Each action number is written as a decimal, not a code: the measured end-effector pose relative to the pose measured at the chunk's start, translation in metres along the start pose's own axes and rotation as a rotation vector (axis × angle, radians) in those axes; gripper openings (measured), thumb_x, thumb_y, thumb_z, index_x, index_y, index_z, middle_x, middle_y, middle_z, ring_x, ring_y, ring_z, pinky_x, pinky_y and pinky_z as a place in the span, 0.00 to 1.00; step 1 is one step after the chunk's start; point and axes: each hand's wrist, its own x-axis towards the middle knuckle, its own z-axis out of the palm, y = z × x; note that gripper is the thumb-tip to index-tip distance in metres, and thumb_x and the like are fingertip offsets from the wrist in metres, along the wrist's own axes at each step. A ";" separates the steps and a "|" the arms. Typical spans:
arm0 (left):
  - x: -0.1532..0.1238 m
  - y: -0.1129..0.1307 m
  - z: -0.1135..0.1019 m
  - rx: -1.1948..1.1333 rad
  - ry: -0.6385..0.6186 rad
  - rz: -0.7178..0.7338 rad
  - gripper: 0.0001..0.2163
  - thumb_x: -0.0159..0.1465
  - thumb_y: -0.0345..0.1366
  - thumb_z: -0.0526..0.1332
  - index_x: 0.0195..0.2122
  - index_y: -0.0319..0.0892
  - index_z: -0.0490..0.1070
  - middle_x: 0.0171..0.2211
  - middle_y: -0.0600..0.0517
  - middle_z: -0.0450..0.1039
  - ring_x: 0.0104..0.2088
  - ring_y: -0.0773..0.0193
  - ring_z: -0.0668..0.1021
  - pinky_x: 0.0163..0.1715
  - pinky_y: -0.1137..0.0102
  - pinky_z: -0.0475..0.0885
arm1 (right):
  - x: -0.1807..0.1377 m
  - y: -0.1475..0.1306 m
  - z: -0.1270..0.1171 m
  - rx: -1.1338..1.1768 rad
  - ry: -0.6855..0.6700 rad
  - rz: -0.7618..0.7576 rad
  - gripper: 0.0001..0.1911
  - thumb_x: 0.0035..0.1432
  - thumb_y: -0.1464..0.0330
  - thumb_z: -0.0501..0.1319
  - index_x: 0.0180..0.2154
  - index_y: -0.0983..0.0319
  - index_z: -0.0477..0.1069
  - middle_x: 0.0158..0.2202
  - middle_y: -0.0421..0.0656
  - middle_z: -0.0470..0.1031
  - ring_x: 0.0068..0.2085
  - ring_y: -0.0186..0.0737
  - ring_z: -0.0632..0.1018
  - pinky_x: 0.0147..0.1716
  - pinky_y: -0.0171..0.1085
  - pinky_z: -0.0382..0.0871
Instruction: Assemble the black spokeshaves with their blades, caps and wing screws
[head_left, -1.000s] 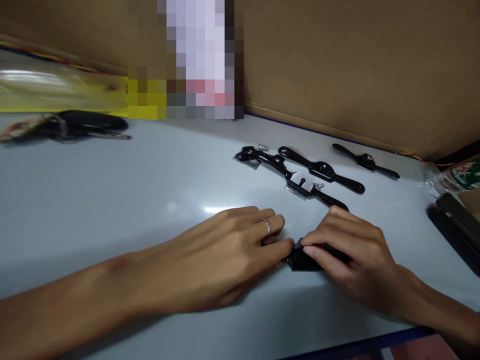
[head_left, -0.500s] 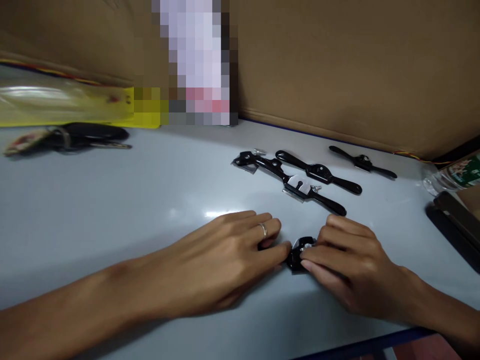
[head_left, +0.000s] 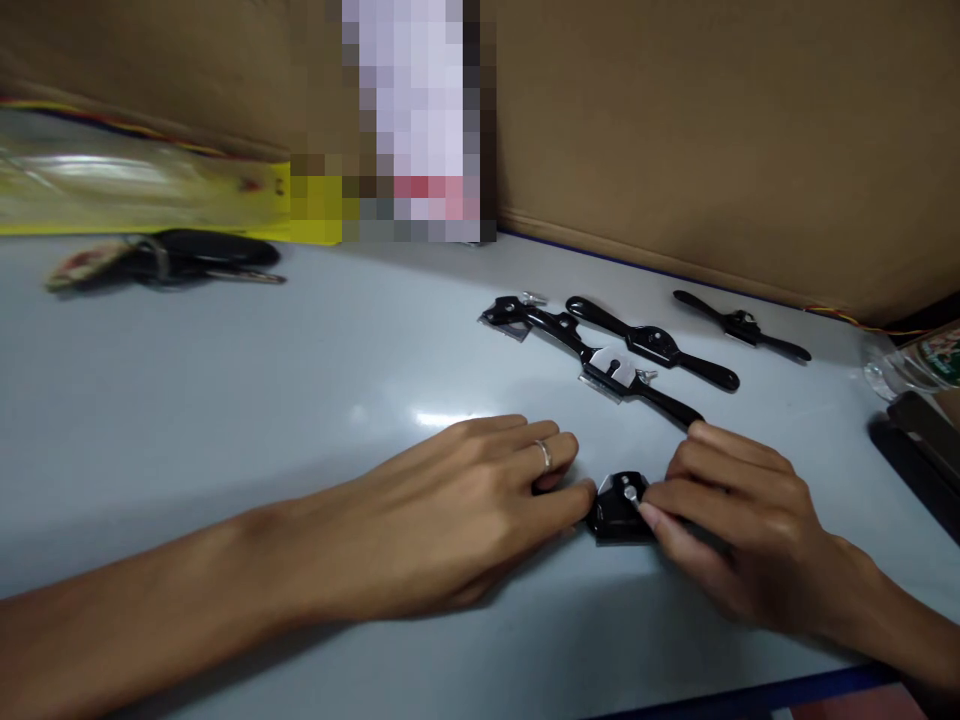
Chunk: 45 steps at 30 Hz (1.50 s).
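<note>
A small black tool (head_left: 619, 508) with a silver screw on top lies on the grey table (head_left: 225, 400) between my hands. My left hand (head_left: 465, 510), a ring on one finger, lies over its left end with fingers curled onto it. My right hand (head_left: 739, 525) covers its right end, fingertips pinched at the silver screw. Most of the tool's handles are hidden under both hands.
Three more black spokeshave-like tools lie behind: one with a silver blade (head_left: 600, 365), a second (head_left: 652, 342) beside it, a third (head_left: 741, 325) further right. Keys (head_left: 169, 258) sit at far left, a dark object (head_left: 919, 450) at right. Cardboard walls (head_left: 712, 130) stand behind.
My right hand's fingers drew back to the right, uncovering the tool's black middle and its silver screw. The left hand stayed in place.
</note>
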 end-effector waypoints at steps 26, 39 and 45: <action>0.001 0.000 0.000 0.007 0.008 0.002 0.13 0.65 0.24 0.56 0.50 0.38 0.71 0.33 0.49 0.70 0.29 0.60 0.71 0.27 0.65 0.65 | -0.004 0.009 -0.005 -0.058 0.050 0.070 0.13 0.68 0.75 0.56 0.32 0.63 0.76 0.24 0.40 0.74 0.24 0.34 0.69 0.26 0.37 0.62; 0.001 0.002 -0.001 -0.024 0.018 -0.019 0.11 0.71 0.27 0.53 0.48 0.37 0.72 0.31 0.51 0.68 0.28 0.61 0.69 0.26 0.65 0.64 | -0.008 0.008 -0.008 -0.158 -0.117 -0.027 0.17 0.64 0.75 0.54 0.24 0.62 0.73 0.21 0.39 0.67 0.23 0.35 0.65 0.25 0.39 0.57; 0.000 0.002 -0.001 -0.028 0.008 -0.017 0.09 0.72 0.29 0.52 0.42 0.38 0.72 0.32 0.50 0.68 0.28 0.62 0.69 0.28 0.65 0.65 | -0.010 0.013 -0.008 -0.125 -0.081 0.018 0.13 0.63 0.77 0.55 0.31 0.64 0.77 0.23 0.39 0.71 0.24 0.36 0.69 0.26 0.38 0.61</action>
